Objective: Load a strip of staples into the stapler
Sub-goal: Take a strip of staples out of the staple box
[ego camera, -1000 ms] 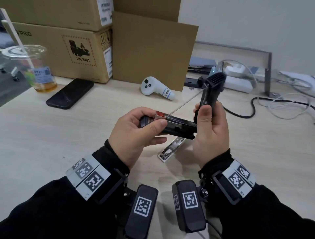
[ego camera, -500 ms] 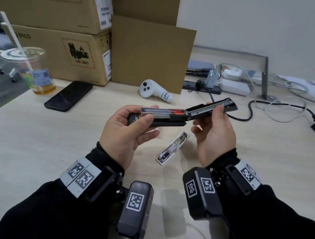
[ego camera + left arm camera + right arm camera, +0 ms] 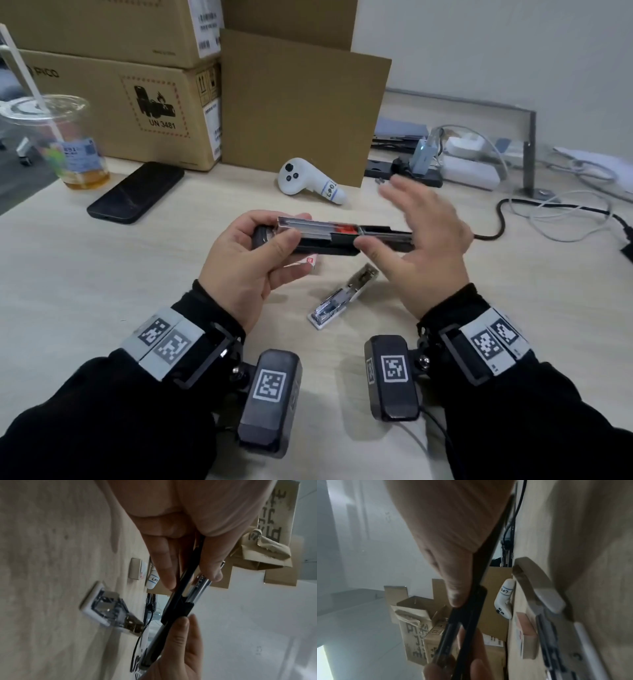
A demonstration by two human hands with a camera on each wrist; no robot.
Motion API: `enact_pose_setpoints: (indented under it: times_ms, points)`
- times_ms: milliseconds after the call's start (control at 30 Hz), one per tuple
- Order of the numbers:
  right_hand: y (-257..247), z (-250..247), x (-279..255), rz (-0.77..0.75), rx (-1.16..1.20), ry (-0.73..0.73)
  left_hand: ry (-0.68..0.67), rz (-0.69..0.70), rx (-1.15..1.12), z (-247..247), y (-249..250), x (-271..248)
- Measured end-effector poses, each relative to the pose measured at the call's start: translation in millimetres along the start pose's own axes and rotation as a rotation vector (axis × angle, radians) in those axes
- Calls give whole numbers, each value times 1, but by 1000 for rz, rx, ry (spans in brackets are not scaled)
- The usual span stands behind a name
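I hold a black stapler (image 3: 329,241) level above the table, folded out flat, lid to the right. Its silver magazine channel with a red pusher (image 3: 346,229) faces up. My left hand (image 3: 270,248) grips the front end, thumb on the near side and fingers behind. My right hand (image 3: 421,233) is spread and blurred over the lid, fingers straight, thumb (image 3: 364,246) touching the stapler near the hinge. The left wrist view shows the stapler (image 3: 178,601) between both hands. The right wrist view has my thumb against its black edge (image 3: 467,622). I cannot tell whether staples lie in the channel.
A clear and white stapler (image 3: 344,296) lies on the table under my hands, with a small pink box (image 3: 310,265) beside it. Behind are a white controller (image 3: 308,181), a black phone (image 3: 135,192), a drink cup (image 3: 68,144), cardboard boxes (image 3: 113,102) and cables (image 3: 548,212).
The lid stood upright in my right hand, then swung down flat to the right. My right hand has let go of it and spread its fingers. My left hand keeps its grip.
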State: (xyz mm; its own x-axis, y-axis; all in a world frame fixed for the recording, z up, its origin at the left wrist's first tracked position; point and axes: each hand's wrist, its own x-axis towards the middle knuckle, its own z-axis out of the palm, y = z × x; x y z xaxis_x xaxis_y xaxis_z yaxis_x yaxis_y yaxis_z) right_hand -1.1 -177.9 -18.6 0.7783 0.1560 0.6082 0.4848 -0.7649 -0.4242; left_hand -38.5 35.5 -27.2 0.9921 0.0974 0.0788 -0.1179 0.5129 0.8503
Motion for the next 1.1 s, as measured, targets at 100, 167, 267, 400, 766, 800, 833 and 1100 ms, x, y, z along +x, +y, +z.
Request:
enact_pose_setpoints:
  times_ms: [100, 167, 267, 400, 766, 800, 833, 1100]
  points:
    - [3, 6, 0, 38, -20, -173, -39, -8, 2, 1, 0, -1]
    - [5, 8, -1, 10, 8, -194, -37, -8, -11, 1, 1, -1]
    - [9, 9, 0, -12, -23, -109, -6, -4, -18, 1, 2, 0]
    - [21, 9, 5, 164, -160, -66, 160, -43, 16, -1, 4, 3]
    - [39, 12, 16, 420, -432, -344, 163, -95, 196, -1, -4, 6]
    - [39, 13, 16, 427, -431, -360, 162, -94, 202, -1, -4, 6]
    - [38, 13, 16, 426, -431, -353, 163, -91, 207, -1, -4, 6]
    - [-25, 13, 12, 31, -225, -116, 192, -71, 219, -3, -4, 7]
